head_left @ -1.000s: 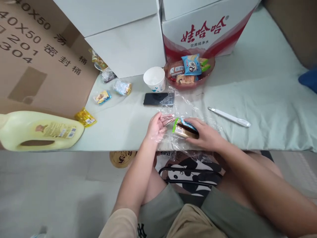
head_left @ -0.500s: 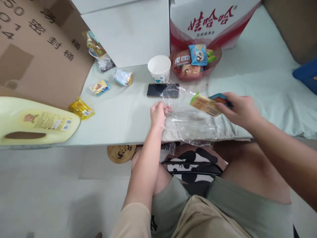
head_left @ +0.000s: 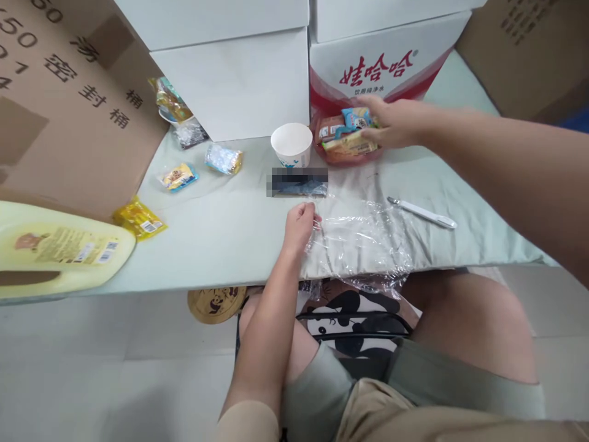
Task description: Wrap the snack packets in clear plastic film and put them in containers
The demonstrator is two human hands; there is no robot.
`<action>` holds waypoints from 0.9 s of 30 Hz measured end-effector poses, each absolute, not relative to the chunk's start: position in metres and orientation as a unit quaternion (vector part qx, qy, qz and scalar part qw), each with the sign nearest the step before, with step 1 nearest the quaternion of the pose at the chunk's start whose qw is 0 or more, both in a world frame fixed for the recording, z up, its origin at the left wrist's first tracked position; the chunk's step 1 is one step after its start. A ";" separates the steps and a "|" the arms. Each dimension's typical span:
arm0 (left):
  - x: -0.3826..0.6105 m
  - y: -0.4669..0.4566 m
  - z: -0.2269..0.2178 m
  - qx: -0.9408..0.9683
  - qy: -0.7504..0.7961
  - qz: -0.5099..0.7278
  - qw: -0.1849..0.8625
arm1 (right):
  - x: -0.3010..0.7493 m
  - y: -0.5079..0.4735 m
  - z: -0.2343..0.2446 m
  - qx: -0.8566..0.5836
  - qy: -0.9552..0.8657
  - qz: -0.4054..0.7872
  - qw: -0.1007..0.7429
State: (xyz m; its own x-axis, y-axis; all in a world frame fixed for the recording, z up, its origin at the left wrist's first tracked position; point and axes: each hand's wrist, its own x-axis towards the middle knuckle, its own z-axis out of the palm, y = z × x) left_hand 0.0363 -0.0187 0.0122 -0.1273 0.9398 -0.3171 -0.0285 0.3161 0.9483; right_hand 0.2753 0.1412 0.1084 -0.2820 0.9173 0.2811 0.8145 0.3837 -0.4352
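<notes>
My left hand is closed in a pinch on the edge of a clear plastic film, which lies crumpled across the cloth and hangs over the front edge. Over the right side of a reddish see-through bowl, my right hand has its thumb and fingers spread apart. Snack packets fill the bowl: a brown one, a blue one and a long yellowish one close to my right thumb. A white utility knife lies on the cloth to the right of the film.
A white paper cup stands left of the bowl, behind a dark phone, partly blurred out. Small snack packets lie further left. A yellow jug and cartons border the left and back.
My right hand has carried the yellowish and blue packets from above the cloth to the bowl and let them go there. The utility knife now shows. My left hand keeps its pinch.
</notes>
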 end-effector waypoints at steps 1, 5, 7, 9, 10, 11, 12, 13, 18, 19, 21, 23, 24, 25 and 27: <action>0.035 -0.019 0.012 0.385 0.604 0.444 0.538 | 0.273 0.133 0.108 -0.562 -0.791 0.085 0.226; 0.032 -0.022 0.014 0.376 0.616 0.442 0.533 | 0.276 0.049 0.089 -0.542 -0.792 0.025 0.278; 0.031 -0.024 0.014 0.366 0.629 0.448 0.519 | 0.279 -0.001 0.062 -0.531 -0.794 0.047 0.292; 0.026 -0.026 0.011 0.364 0.639 0.465 0.492 | 0.279 -0.040 0.028 -0.505 -0.818 0.110 0.252; 0.023 -0.026 0.009 0.363 0.645 0.474 0.477 | 0.279 -0.054 0.012 -0.480 -0.837 0.124 0.232; 0.018 -0.026 0.007 0.360 0.652 0.481 0.462 | 0.278 -0.063 -0.001 -0.460 -0.852 0.131 0.214; 0.012 -0.026 0.005 0.358 0.663 0.483 0.446 | 0.277 -0.068 -0.011 -0.452 -0.859 0.129 0.203; 0.006 -0.026 0.004 0.357 0.680 0.478 0.427 | 0.277 -0.070 -0.018 -0.454 -0.860 0.121 0.199; -0.017 -0.033 0.006 0.468 0.735 0.437 0.224 | 0.284 -0.057 -0.020 -0.504 -0.833 0.102 0.203; -0.018 -0.036 0.008 0.519 0.718 0.430 0.174 | 0.285 -0.055 -0.018 -0.499 -0.834 0.107 0.209; -0.014 -0.042 0.011 0.621 0.661 0.402 0.127 | 0.287 -0.054 -0.014 -0.483 -0.836 0.113 0.234; -0.008 -0.046 0.011 0.705 0.598 0.349 0.153 | 0.287 -0.056 -0.011 -0.472 -0.837 0.117 0.250; -0.006 -0.046 0.010 0.737 0.571 0.315 0.180 | 0.287 -0.058 -0.011 -0.469 -0.840 0.120 0.246; -0.005 -0.046 0.009 0.759 0.550 0.279 0.207 | 0.287 -0.059 -0.011 -0.469 -0.843 0.123 0.234; -0.008 -0.044 0.004 0.781 0.528 0.216 0.255 | 0.290 -0.060 -0.013 -0.477 -0.845 0.133 0.203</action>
